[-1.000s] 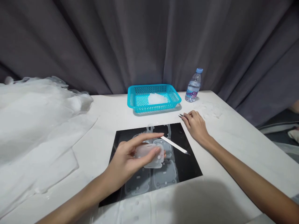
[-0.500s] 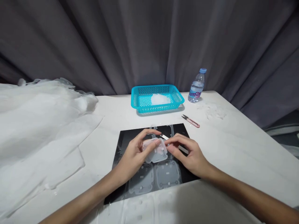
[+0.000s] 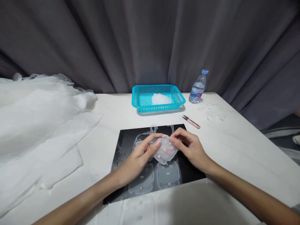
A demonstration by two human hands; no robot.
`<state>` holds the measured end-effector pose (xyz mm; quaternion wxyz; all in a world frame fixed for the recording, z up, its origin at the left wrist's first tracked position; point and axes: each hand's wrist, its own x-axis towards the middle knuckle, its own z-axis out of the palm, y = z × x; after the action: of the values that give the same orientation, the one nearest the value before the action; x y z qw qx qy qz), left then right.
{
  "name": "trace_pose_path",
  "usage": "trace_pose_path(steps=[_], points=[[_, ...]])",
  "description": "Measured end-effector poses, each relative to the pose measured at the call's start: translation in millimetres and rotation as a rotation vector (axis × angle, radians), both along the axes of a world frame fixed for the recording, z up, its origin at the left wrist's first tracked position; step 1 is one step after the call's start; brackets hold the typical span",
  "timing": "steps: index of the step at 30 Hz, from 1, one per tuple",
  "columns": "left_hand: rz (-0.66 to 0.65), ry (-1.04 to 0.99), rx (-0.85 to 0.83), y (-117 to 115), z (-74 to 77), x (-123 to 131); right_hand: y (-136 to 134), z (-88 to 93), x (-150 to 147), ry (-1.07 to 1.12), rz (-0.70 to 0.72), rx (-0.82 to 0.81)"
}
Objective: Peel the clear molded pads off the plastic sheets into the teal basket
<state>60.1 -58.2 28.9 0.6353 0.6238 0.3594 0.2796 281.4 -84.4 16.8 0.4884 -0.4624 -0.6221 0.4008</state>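
Note:
A translucent, milky silicone-like piece (image 3: 166,153) with rounded edges and small white dots is held up between both hands. My left hand (image 3: 142,153) pinches its left edge, thumb in front. My right hand (image 3: 188,143) pinches its upper right edge between thumb and fingers. Whether the right hand also keeps a blade in its palm is hidden. Below the hands, a translucent sheet (image 3: 142,179) with similar moulded squares lies on a black board (image 3: 194,172) and hangs over its near edge.
A blue basket (image 3: 159,108) holding white pieces stands behind the board. Pink-handled thread snips (image 3: 191,122) lie to its right, near a water bottle (image 3: 197,87) and white scraps (image 3: 214,112). A large heap of translucent sheets (image 3: 42,125) covers the table's left side.
The piece has turned and shifted right. My right hand has moved from its side to its upper right edge. The slim blade seen by the right hand no longer shows.

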Motion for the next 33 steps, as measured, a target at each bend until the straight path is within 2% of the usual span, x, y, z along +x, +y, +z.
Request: trace_pose_path(steps=[2,4,6,8,11,12,15,16,18,21,24,26,29,33], points=[[-0.019,0.035,-0.012,2.4,-2.9,-2.5,8.2,2.2,1.1,-0.093,0.0,0.06],[-0.019,0.079,0.024,5.8,-7.7,-5.0,25.8,10.0,3.5,-0.252,0.034,0.196],[-0.032,0.12,0.097,9.1,-12.4,-7.7,56.1,23.9,6.2,-0.398,0.098,0.355],[-0.108,0.192,0.22,10.7,-15.3,-10.5,97.9,41.3,8.5,-0.438,0.137,0.424],[-0.301,0.376,0.517,9.2,-15.9,-14.0,166.7,63.1,10.5,-0.512,0.084,0.374],[-0.359,0.43,0.613,8.1,-15.5,-14.7,186.1,67.1,11.0,-0.57,0.027,0.348],[-0.441,0.536,0.773,6.4,-14.8,-15.8,217.5,68.0,13.2,-0.816,-0.153,0.301],[-0.448,0.563,0.783,6.6,-14.8,-16.2,216.9,65.3,14.5,-0.86,-0.196,0.311],[-0.448,0.596,0.795,8.2,-15.7,-17.5,199.0,57.4,18.3,-0.843,-0.244,0.375],[-0.439,0.586,0.81,12.3,-19.1,-19.9,143.9,42.3,26.3,-0.721,-0.197,0.438],[-0.423,0.557,0.816,16.4,-23.2,-20.4,85.7,27.0,33.6,-0.748,0.031,0.202],[-0.409,0.558,0.812,18.6,-24.3,-19.5,59.0,17.9,36.2,-0.755,0.174,0.042],[-0.41,0.575,0.794,21.9,-21.3,-18.4,39.5,8.5,38.1,-0.676,0.294,-0.13],[-0.497,0.593,0.761,28.3,-13.5,-20.5,29.8,12.7,45.3,-0.643,0.275,-0.231]])
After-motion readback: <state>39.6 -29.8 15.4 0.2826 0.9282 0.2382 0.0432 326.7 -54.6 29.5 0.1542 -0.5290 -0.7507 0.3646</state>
